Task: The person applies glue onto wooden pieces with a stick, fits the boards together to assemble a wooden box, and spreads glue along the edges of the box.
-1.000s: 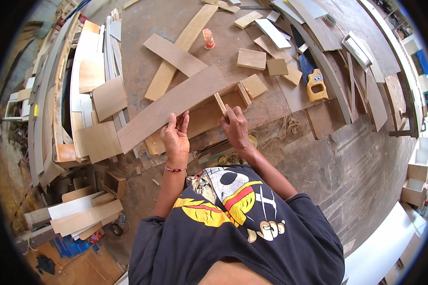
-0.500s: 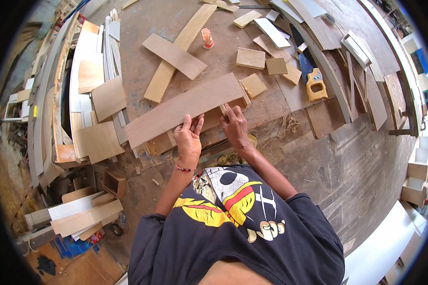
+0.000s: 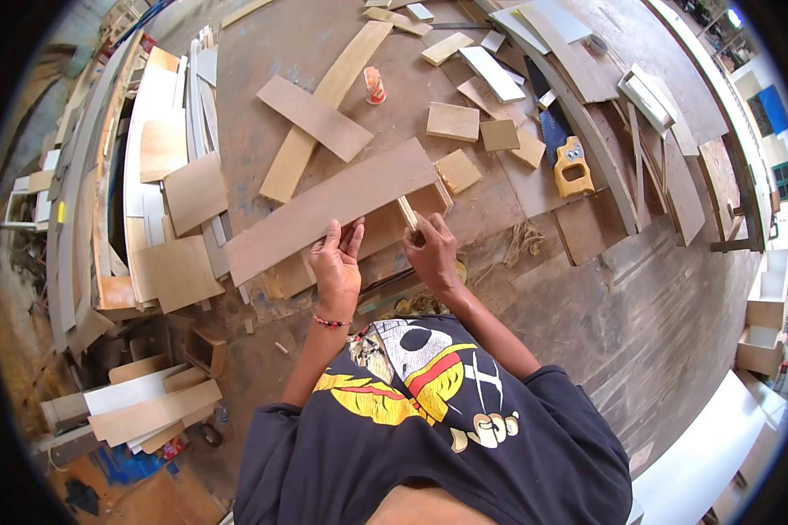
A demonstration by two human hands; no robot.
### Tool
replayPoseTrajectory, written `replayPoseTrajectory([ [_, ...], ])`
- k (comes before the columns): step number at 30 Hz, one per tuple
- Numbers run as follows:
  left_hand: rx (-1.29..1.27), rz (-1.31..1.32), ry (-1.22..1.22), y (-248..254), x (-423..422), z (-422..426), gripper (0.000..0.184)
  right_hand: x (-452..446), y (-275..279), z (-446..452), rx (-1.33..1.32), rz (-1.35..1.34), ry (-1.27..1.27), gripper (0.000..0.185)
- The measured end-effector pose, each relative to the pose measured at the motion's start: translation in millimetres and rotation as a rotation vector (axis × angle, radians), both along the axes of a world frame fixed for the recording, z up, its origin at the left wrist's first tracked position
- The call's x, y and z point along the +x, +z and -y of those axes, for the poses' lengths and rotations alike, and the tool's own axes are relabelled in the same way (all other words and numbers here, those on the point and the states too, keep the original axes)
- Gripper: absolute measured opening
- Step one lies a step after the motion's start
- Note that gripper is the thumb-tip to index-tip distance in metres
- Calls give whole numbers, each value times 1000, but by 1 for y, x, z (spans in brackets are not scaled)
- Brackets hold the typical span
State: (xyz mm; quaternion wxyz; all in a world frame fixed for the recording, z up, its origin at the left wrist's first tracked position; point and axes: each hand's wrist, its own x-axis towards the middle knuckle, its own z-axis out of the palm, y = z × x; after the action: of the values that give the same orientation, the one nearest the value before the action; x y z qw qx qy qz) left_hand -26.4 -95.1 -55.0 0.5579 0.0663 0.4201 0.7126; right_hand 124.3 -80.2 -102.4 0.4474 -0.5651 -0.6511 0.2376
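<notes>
A long, flat wooden board lies at a slant in front of me, raised on wood pieces beneath it. At its near edge is my left hand, the fingers bent and the thumb side against the board. My right hand is closed on the near end of a narrow wood strip that sticks out from under the board's right part. Just right of the strip, the edge of another wood piece shows below the board. The far part of the strip is hidden under the board.
On the worktable lie a crossing board, a red-and-white container and several wood blocks. A yellow-handled handsaw rests at the right. Stacked panels stand at the left.
My right hand has drawn slightly toward me, and more of the wood strip now shows. The left hand stays at the board's near edge. The view has shifted a little.
</notes>
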Motion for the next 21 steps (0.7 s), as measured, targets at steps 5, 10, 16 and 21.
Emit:
replayPoseTrajectory([
  [5, 25, -2, 8, 13, 14, -15, 21, 17, 31, -6, -19, -67, -58, 22],
  [10, 51, 36, 26, 14, 23, -41, 19, 56, 33, -43, -173, -340, -148, 9],
  [16, 48, 44, 137, 12, 36, -62, 14, 108, 18, -143, -285, -842, -101, 13],
  [21, 44, 24, 120, 11, 44, -66, 13, 111, 22, -174, -285, -887, -76, 40],
])
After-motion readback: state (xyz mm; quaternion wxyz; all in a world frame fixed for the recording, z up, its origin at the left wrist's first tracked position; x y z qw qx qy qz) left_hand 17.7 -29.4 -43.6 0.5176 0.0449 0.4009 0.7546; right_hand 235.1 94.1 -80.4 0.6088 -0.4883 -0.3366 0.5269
